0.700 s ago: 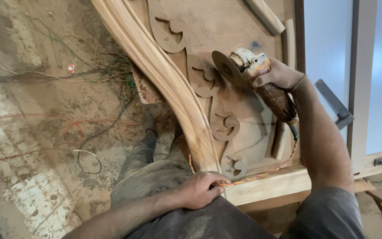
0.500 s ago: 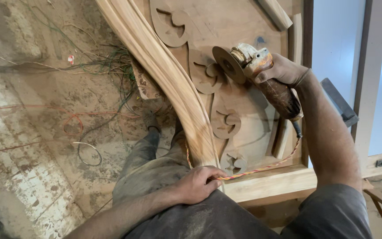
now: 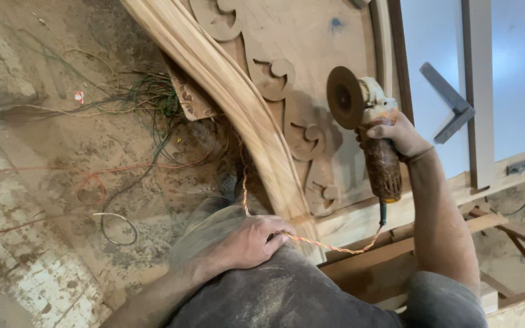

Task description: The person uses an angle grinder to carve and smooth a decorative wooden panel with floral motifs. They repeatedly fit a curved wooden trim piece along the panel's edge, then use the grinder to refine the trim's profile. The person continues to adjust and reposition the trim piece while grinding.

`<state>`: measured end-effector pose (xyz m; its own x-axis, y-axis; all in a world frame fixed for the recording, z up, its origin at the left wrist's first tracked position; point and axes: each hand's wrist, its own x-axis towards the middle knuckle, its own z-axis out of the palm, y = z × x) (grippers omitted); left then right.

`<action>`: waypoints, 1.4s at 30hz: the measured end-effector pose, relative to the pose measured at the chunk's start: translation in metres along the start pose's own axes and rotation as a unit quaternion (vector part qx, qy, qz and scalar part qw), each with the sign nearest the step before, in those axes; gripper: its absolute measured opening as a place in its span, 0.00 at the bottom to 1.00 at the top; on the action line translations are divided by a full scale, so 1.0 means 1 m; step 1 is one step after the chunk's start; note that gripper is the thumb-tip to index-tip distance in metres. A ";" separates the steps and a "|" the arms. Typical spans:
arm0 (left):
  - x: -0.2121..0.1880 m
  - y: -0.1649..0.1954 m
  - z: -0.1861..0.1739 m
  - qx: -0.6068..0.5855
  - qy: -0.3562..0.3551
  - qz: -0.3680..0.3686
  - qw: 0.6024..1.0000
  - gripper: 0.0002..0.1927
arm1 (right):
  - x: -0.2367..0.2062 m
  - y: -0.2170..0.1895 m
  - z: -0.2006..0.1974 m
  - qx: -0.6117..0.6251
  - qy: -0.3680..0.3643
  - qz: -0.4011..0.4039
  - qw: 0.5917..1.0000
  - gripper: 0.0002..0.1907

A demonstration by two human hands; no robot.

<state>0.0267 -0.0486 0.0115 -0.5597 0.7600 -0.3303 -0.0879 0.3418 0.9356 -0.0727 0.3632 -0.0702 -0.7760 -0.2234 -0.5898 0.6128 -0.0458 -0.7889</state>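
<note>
Your right hand (image 3: 399, 136) is clenched round the angle grinder (image 3: 369, 130) while your left hand (image 3: 247, 243), seemingly curled, pinches the twisted cord (image 3: 329, 245) (slack, just below the disc); it could snag

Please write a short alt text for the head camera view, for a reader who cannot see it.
A person's right hand holds an angle grinder with its disc lifted near a carved wooden panel with scroll shapes and a curved moulding. The left hand rests low by the moulding's base, holding a twisted orange cord. Loose wires lie on the dusty floor.
</note>
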 end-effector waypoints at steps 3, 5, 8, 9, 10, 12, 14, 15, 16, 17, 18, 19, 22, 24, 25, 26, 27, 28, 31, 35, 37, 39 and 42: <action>-0.025 -0.005 0.014 0.003 -0.047 0.009 0.999 0.11 | -0.058 0.019 0.008 0.030 0.053 0.010 0.998 0.26; -0.045 -0.010 0.028 0.010 -0.064 0.035 0.997 0.11 | -0.093 0.039 0.023 0.043 0.075 -0.002 0.996 0.26; -0.063 -0.021 0.054 -0.014 -0.063 0.080 0.995 0.11 | -0.136 0.061 0.040 0.051 0.119 -0.018 0.991 0.26; -0.071 -0.023 0.063 -0.028 -0.055 0.089 0.994 0.11 | -0.145 0.068 0.046 0.056 0.130 -0.019 0.990 0.27; -0.077 -0.027 0.072 -0.033 -0.056 0.077 0.995 0.11 | -0.152 0.075 0.050 0.061 0.124 -0.020 0.990 0.26; -0.087 -0.032 0.086 -0.041 -0.063 0.058 0.995 0.11 | -0.164 0.083 0.057 0.072 0.117 -0.026 0.990 0.25; -0.091 -0.034 0.099 -0.045 -0.051 0.064 0.996 0.11 | -0.170 0.084 0.058 0.079 0.119 -0.022 0.989 0.24; -0.094 -0.033 0.106 -0.051 -0.042 0.065 0.996 0.10 | -0.171 0.083 0.059 0.080 0.117 -0.016 0.990 0.24; -0.094 -0.033 0.111 -0.052 -0.037 0.066 0.996 0.10 | -0.168 0.081 0.057 0.084 0.119 -0.013 0.989 0.23; -0.096 -0.033 0.116 -0.053 -0.029 0.061 0.996 0.10 | -0.163 0.081 0.056 0.091 0.116 -0.009 0.989 0.23; -0.096 -0.033 0.120 -0.053 -0.019 0.054 0.997 0.10 | -0.154 0.080 0.055 0.099 0.110 -0.003 0.989 0.22; -0.095 -0.032 0.124 -0.064 -0.011 0.033 0.997 0.11 | -0.142 0.079 0.053 0.108 0.106 -0.004 0.988 0.22; -0.090 -0.025 0.139 -0.101 0.021 -0.018 0.994 0.11 | -0.109 0.082 0.042 0.147 0.088 0.010 0.985 0.21; -0.086 -0.019 0.151 -0.111 0.052 -0.033 0.992 0.11 | -0.092 0.091 0.037 0.194 0.073 0.023 0.978 0.21; -0.080 -0.016 0.157 -0.118 0.055 -0.045 0.990 0.11 | -0.085 0.092 0.030 0.201 0.078 0.011 0.976 0.22; -0.073 -0.013 0.162 -0.132 0.056 -0.061 0.988 0.12 | -0.078 0.094 0.025 0.207 0.083 0.006 0.975 0.22; -0.071 -0.009 0.169 -0.151 0.059 -0.084 0.983 0.12 | -0.075 0.098 0.021 0.214 0.088 0.010 0.973 0.22; -0.066 -0.004 0.175 -0.152 0.074 -0.064 0.984 0.11 | -0.074 0.101 0.015 0.209 0.074 0.003 0.975 0.22; -0.049 0.001 0.181 -0.134 0.120 -0.026 0.983 0.11 | -0.052 0.101 0.001 0.195 0.013 -0.041 0.980 0.22; -0.030 0.012 0.190 -0.151 0.149 -0.053 0.976 0.11 | -0.033 0.101 -0.021 0.145 -0.020 -0.027 0.989 0.21; -0.023 0.016 0.191 -0.141 0.163 -0.054 0.975 0.11 | -0.020 0.098 -0.027 0.106 -0.037 -0.016 0.994 0.20; -0.018 0.020 0.193 -0.125 0.166 -0.060 0.976 0.11 | -0.010 0.092 -0.030 0.067 -0.071 -0.006 0.995 0.18; -0.013 0.027 0.195 -0.136 0.178 -0.094 0.970 0.11 | 0.004 0.077 -0.029 0.022 -0.106 -0.011 0.994 0.21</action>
<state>0.1926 0.0584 0.0166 -0.7579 0.4430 -0.4790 -0.4023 0.2607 0.8776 -0.0330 0.3873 -0.1381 -0.7430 -0.4214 -0.5199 0.6061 -0.0942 -0.7898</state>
